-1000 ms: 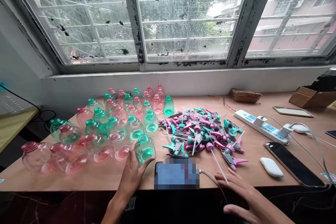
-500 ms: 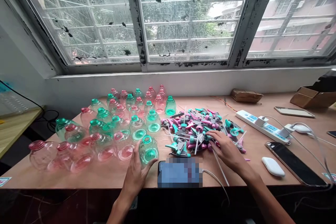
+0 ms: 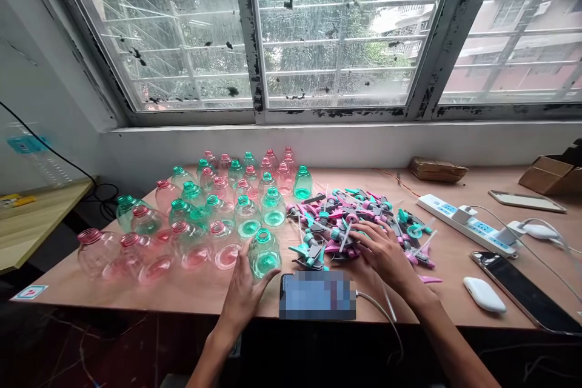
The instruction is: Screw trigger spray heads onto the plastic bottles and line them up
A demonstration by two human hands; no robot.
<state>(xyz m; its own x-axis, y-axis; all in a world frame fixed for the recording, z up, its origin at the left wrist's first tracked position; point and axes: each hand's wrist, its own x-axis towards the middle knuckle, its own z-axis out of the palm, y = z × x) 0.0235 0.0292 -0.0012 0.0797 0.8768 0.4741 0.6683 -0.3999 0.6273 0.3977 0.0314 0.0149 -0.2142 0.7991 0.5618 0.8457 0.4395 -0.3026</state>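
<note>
My left hand [image 3: 248,282] is wrapped round a clear green plastic bottle [image 3: 265,257] with no cap, upright near the table's front edge. Its fingers are on the left side and the thumb in front. To the right, my right hand [image 3: 379,248] rests on a heap of trigger spray heads [image 3: 325,218] in pink, teal and grey, many with white dip tubes. The fingers there are stretched out and slightly bent, their tips among the spray heads; the thumb is mostly hidden. Rows of open pink bottles [image 3: 154,260] and green bottles [image 3: 273,209] stand left of the heap.
A phone [image 3: 318,296] with a blurred screen and a cable lies before the heap. On the right are a power strip [image 3: 468,224], a white earbud case [image 3: 484,294], a dark phone [image 3: 522,291] and a cardboard box [image 3: 548,174]. A window spans the back wall.
The view has shifted, so most things sit somewhat further right. My right fingers have moved slightly left over the spray heads, some of which have shifted. My left hand still holds the green bottle.
</note>
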